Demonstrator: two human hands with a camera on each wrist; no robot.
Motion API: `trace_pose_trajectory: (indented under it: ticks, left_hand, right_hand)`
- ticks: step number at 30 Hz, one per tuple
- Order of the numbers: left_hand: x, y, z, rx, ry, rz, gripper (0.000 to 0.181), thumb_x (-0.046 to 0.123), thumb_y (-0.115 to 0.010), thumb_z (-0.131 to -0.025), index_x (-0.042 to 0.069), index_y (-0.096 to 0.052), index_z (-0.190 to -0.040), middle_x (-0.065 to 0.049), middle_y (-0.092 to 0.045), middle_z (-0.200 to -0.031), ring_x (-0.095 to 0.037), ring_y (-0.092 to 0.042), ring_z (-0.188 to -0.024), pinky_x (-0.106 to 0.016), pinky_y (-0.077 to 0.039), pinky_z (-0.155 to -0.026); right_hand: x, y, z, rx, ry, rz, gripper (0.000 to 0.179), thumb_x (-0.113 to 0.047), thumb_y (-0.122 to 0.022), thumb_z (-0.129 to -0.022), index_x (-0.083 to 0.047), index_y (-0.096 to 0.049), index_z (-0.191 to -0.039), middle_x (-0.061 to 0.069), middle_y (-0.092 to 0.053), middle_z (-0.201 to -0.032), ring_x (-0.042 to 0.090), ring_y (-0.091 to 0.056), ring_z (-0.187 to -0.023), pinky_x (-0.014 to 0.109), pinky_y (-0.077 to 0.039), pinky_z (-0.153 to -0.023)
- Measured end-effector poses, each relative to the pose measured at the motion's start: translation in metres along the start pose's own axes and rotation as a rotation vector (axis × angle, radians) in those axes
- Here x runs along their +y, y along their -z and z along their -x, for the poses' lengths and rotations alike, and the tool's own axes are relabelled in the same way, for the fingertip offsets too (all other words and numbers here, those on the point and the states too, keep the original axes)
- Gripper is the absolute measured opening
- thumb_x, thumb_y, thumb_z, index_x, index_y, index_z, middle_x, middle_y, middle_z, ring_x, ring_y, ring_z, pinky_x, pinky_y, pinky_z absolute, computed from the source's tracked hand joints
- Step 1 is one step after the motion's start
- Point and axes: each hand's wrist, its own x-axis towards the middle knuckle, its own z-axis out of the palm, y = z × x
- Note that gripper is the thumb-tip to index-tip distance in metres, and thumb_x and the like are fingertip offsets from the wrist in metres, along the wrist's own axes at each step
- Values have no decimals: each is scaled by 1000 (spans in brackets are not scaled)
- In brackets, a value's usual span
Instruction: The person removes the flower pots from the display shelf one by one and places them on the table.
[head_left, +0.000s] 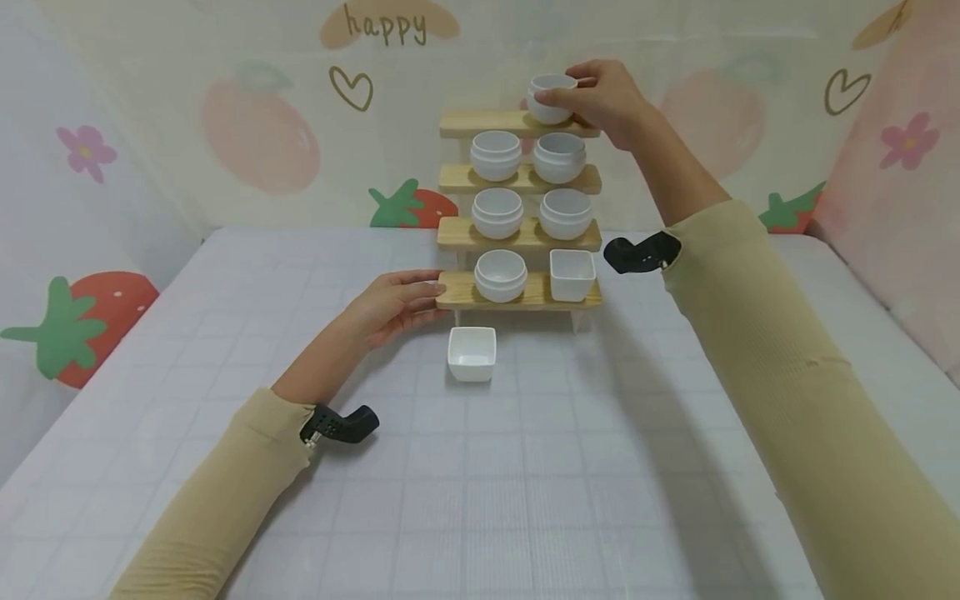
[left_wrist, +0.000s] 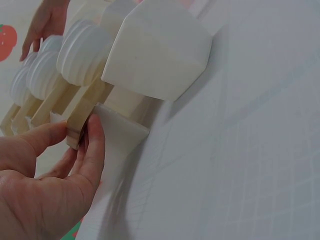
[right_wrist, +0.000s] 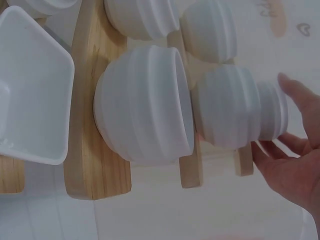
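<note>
A four-step wooden stand [head_left: 536, 293] bears small white bowls. My left hand [head_left: 392, 307] pinches the left end of its lowest board [left_wrist: 80, 119] between thumb and fingers. On the top board, toward the right end, my right hand [head_left: 613, 102] grips a round white bowl [head_left: 543, 113], thumb in front and fingers behind. Pairs of round bowls [head_left: 497, 215] fill the two middle boards. The lowest board carries one round bowl [head_left: 501, 279] and one square bowl [head_left: 572, 277]. In the right wrist view, nearer bowls partly hide the gripped one.
Another square white bowl [head_left: 472, 357] stands on the table just before the stand's left front. The table wears a pale checked cloth [head_left: 465, 492]. Behind the stand rises a wall covering [head_left: 420, 92] with fruit prints.
</note>
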Motion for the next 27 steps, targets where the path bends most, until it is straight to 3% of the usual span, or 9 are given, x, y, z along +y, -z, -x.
trace_pose_trajectory:
  ticks: [4,14,22,27]
  left_hand:
    - [0,0,0,0,1,1,56,3,-53,-109,-4,-34,-162,-25,-38,-162,-15,-68,-103,-30,-58,-105]
    - [1,0,2,12,15,9,55,3,-53,-110,-2,-36,-162,-23,-42,-159,-12,-69,-99,-25,-64,-92]
    - [1,1,3,1,4,13,56,2,-53,-109,-3,-34,-162,-22,-43,-156,-11,-69,-96,-29,-60,-102]
    - [0,0,4,-15,-17,29,56,-1,-50,-109,-5,-33,-162,-21,-44,-151,-10,-70,-94,-28,-62,-99]
  right_hand:
    - [-1,-1,-1,1,1,-6,80,-40,-69,-102,-15,-30,-167,7,-33,-169,19,-46,-141,22,-38,-124]
    - [-4,-3,-2,2,-20,-23,80,-39,-69,-102,-16,-29,-167,5,-33,-170,18,-48,-142,21,-40,-122]
    - [-6,-4,-4,-2,-34,-15,80,-40,-70,-102,-18,-30,-167,4,-33,-170,18,-48,-144,22,-40,-122]
    - [-7,-5,-4,-15,-46,-29,75,-37,-71,-102,-16,-35,-164,5,-39,-166,18,-52,-130,22,-44,-119]
